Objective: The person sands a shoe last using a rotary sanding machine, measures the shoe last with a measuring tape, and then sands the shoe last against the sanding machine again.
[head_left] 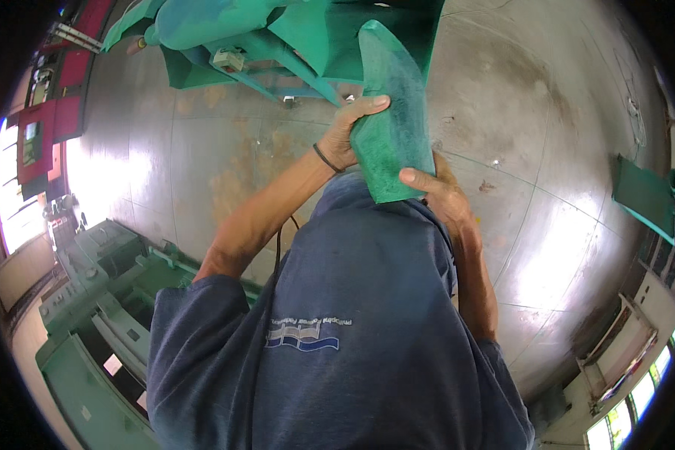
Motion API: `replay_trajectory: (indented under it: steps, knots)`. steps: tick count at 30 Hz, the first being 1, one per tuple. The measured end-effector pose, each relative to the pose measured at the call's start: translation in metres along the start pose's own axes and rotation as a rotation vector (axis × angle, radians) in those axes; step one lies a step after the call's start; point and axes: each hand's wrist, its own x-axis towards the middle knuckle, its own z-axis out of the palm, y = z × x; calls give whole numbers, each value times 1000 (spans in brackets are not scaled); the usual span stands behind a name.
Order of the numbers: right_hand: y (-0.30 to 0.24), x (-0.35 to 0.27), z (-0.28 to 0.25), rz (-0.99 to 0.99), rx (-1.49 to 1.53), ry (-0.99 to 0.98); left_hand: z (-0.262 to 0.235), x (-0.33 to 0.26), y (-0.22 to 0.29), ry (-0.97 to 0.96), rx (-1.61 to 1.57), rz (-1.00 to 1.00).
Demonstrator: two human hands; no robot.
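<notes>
In front of my chest I hold a green, curved, tapering piece with a scuffed, patchy surface. Its narrow end points away from me and its wider, straight-cut end is close to my shirt; its exact kind is unclear. My left hand is closed on its left edge, thumb laid across the face and fingers hidden behind. My right hand grips the near right corner, thumb on top and other fingers mostly out of sight underneath. A dark band circles my left wrist.
Straight ahead stands a green machine with a rounded housing and angled metal guards, behind the piece's far end. A green lathe-like machine is at the lower left. Red cabinets stand far left, and a green metal panel at the right.
</notes>
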Motion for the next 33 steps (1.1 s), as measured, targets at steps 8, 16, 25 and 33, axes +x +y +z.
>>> replay_trajectory:
  steps: [8, 16, 25, 33]
  knots:
    - [16, 4, 15, -125, -446, 127, -8, 5, 11, 18, 692, 205]
    - [11, 2, 18, 130, -369, 73, -2, 2, 5, 195, 745, 143]
    - [26, 8, 33, -145, -695, 291, 2, 2, 8, 172, 1026, 209]
    - [-17, -13, 49, -691, -792, 333, 21, 19, -5, 206, -35, 70]
